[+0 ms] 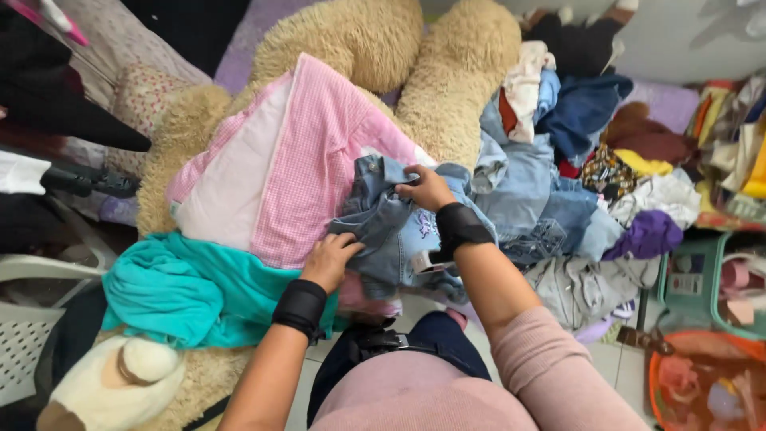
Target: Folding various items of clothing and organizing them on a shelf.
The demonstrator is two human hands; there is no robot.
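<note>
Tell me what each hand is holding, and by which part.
Both grip the small denim garment: left hand at its lower left edge, right hand at its upper edge.

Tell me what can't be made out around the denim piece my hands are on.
Head view only:
- Denim garment: bunched, so its type is unclear.
- Left hand fingertips: tucked under the denim.
- Right hand palm: faces down, grip hidden.
- Pink checked cloth: lower edge covered by denim.
- Clothes pile: items overlap.
</note>
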